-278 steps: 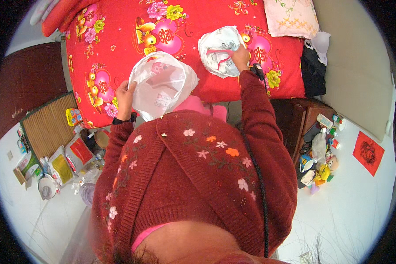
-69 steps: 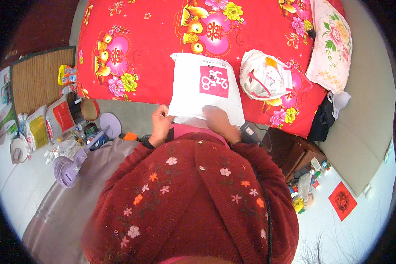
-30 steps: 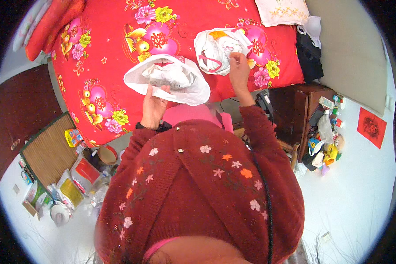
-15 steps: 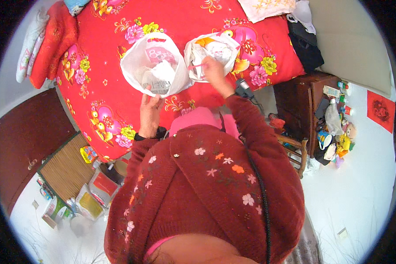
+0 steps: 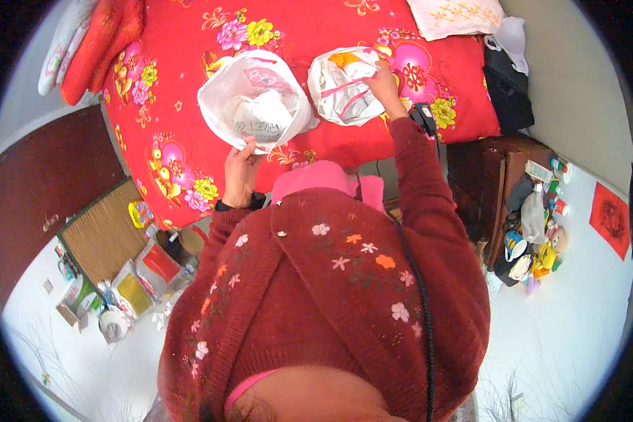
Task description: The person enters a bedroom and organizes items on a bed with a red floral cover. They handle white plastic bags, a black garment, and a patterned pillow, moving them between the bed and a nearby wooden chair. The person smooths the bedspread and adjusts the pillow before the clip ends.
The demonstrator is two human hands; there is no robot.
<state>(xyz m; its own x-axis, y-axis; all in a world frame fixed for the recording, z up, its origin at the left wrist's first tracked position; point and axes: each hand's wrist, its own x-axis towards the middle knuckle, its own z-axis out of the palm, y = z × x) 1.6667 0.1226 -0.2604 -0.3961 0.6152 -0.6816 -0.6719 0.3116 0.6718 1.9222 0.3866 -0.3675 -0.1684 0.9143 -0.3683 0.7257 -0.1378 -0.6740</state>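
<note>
By the look of the work in hand, goods are being sorted between two bags, and it is judged to be partly done. The large white round-mouthed plastic bag [image 5: 221, 88], set at the left on the red flower-patterned bedcover [image 5: 169, 42], is held wide open, and a crumpled white packet with dark print [image 5: 260, 116] is already lodged inside. Its near rim is pinched by the left hand [image 5: 241, 176].

Just beside it, at the right, the smaller white plastic bag [image 5: 325, 107] is also stood open on the bed. Pink-red strips [image 5: 346, 93] and an orange item [image 5: 344, 59] can be seen in its mouth, so something is judged to be left there. Its right edge is met by the right hand [image 5: 387, 88]; whether the fingers are closed on anything cannot be told.

Beyond the bags, a pale embroidered pillow [image 5: 461, 17] and black folded cloth [image 5: 508, 91] are placed at the right, while thick red bedding [image 5: 102, 56] is heaped at the far left. The way between the two mouths is not blocked, though the pink-red strips are laid across the smaller one and could be snagged. A black cord [image 5: 425, 302] is trailed along the right arm.
</note>
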